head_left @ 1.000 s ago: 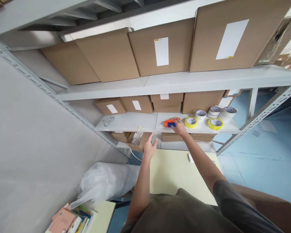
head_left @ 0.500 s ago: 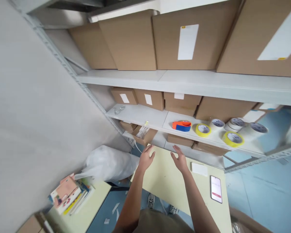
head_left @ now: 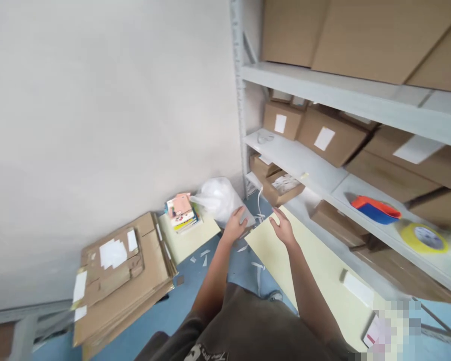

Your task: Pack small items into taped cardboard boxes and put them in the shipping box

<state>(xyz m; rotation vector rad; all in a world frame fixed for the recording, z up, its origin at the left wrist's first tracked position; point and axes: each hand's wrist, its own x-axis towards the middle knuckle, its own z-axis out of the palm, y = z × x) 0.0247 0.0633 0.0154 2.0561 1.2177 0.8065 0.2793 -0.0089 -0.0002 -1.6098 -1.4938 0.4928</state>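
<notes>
My left hand (head_left: 235, 224) is held out in front of me with fingers loosely spread and holds nothing. It hovers over the blue floor beside a white plastic bag (head_left: 218, 198). My right hand (head_left: 283, 228) is also open and empty, above the near corner of a pale yellow table (head_left: 315, 271). An orange and blue tape dispenser (head_left: 376, 209) lies on the grey shelf (head_left: 315, 173) to the right, well away from both hands. A yellow tape roll (head_left: 424, 237) lies next to it.
Flattened cardboard boxes (head_left: 120, 273) lie stacked on the floor at left. A small yellow table (head_left: 190, 233) holds a pile of books (head_left: 180, 210). Cardboard boxes (head_left: 323, 133) fill the metal shelving at right. Paper scraps litter the blue floor (head_left: 244, 260).
The view has swung left, away from the shelves toward the wall and floor. My right hand left the tape dispenser on the shelf and both hands drew back, open, in front of me.
</notes>
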